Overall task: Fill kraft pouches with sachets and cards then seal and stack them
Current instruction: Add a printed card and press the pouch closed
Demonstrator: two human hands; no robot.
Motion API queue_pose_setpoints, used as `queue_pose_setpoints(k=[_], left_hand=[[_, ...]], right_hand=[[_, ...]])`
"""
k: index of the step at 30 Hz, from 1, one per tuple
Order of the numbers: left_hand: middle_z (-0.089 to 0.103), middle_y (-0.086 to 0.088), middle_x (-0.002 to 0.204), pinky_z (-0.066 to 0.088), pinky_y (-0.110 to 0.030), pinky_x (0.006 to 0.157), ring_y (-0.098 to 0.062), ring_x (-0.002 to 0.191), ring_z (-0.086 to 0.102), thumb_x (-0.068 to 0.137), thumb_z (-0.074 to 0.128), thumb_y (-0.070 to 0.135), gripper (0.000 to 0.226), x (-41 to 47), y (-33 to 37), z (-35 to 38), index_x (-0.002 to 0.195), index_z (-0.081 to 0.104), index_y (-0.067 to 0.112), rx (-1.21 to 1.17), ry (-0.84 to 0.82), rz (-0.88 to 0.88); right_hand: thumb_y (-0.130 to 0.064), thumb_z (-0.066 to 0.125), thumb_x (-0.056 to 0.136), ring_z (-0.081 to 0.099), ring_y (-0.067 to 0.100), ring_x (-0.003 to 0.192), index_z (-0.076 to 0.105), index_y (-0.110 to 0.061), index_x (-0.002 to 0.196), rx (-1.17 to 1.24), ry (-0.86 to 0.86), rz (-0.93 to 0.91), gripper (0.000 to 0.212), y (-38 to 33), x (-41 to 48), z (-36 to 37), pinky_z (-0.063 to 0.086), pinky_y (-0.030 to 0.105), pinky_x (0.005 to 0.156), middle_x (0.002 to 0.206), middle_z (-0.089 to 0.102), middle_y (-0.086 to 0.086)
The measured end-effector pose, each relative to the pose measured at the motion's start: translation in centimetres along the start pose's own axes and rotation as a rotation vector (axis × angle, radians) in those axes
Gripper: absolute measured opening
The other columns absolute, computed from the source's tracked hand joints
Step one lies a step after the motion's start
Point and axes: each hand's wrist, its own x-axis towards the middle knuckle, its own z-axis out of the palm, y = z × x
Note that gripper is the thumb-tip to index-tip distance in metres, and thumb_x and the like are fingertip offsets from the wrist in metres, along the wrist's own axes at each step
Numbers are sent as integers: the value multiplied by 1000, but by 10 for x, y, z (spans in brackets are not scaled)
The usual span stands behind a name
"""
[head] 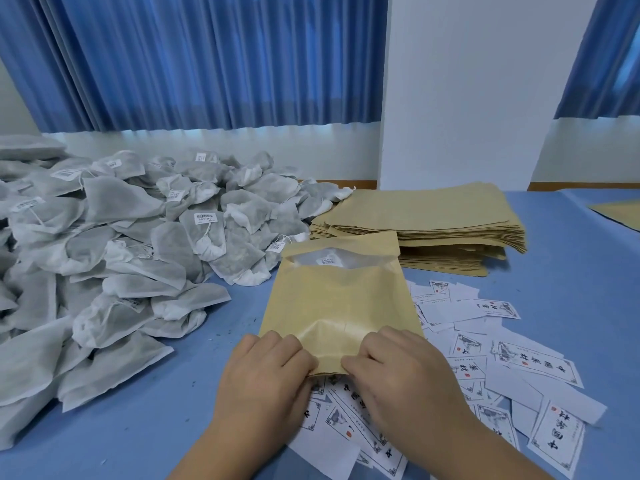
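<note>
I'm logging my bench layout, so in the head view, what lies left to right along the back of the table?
A heap of sachets → stack of empty pouches → brown paper sheet at the right edge. The held pouch and cards overlap these, so omitted.

We see two hands, a left hand (pixel 266 372) and a right hand (pixel 398 368), and one open pouch (pixel 339 306) with one sachet (pixel 329 260) showing in its mouth. There is one big heap of sachets (pixel 121 237) and one stack of flat pouches (pixel 433 220), both with far too many for us to count, plus one more brown sheet (pixel 620 211) at the far right edge. We also count well over ten printed cards (pixel 502 362) and two blue curtains (pixel 207 60).
</note>
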Motion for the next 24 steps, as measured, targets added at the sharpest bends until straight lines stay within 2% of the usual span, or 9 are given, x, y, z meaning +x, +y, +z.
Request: queue_pose_setpoints(k=[4, 7, 13, 15, 19, 21, 22, 24], left_hand=[[60, 2, 71, 29, -32, 59, -23, 56, 54, 78, 52, 23, 20, -2, 0, -1, 73, 70, 16, -33, -9, -32], [62, 1, 70, 30, -31, 58, -23, 54, 54, 78, 51, 20, 21, -2, -1, -1, 70, 70, 15, -42, 8, -23], [49, -1, 60, 21, -28, 56, -19, 59, 36, 72, 56, 11, 14, -3, -2, 2, 59, 55, 14, -33, 40, -29], [47, -1, 59, 20, -27, 56, -18, 60, 33, 73, 53, 12, 15, -3, -3, 3, 58, 55, 13, -39, 55, -27], [51, -1, 60, 27, -28, 54, -19, 56, 43, 79, 51, 18, 23, -5, -5, 2, 61, 64, 12, -18, 74, -33], [56, -1, 64, 31, -29, 55, -22, 55, 52, 82, 50, 21, 26, -5, -7, 0, 69, 70, 13, -16, 75, -47], [58, -1, 66, 33, -30, 55, -24, 55, 54, 82, 49, 22, 27, -6, -9, -1, 72, 72, 13, -20, 79, -57], [60, -1, 69, 40, -36, 52, -26, 56, 55, 82, 50, 19, 22, -7, -15, -4, 79, 72, 15, -44, 99, -85]], right_hand=[[-8, 78, 57, 45, 18, 55, 67, -18, 63, 6, 11, 24, 17, 1, -1, 1, 40, 32, 46, 60, 48, -4], [-8, 77, 58, 44, 18, 55, 67, -18, 64, -1, 17, 19, 16, 2, -1, 0, 40, 31, 47, 61, 49, -4], [-7, 78, 56, 44, 17, 56, 65, -19, 62, -21, 2, -26, 19, -2, -1, 1, 39, 30, 47, 61, 48, -4], [-6, 77, 56, 44, 17, 56, 64, -19, 61, -18, -8, -31, 19, -3, -1, 2, 38, 29, 48, 61, 47, -4], [-12, 80, 59, 45, 16, 58, 63, -21, 65, 11, -49, 10, 20, -4, 1, -1, 42, 30, 49, 64, 48, -6], [-21, 83, 61, 47, 15, 61, 63, -23, 67, 23, -86, 25, 20, 0, 1, -6, 43, 29, 51, 67, 49, -8], [-31, 82, 65, 48, 14, 64, 65, -25, 69, 24, -104, 33, 18, 4, 0, -9, 43, 27, 55, 69, 50, -10], [-58, 65, 76, 50, 9, 76, 70, -29, 78, 124, -124, 128, 29, 12, -4, -14, 43, 24, 68, 78, 52, -14]])
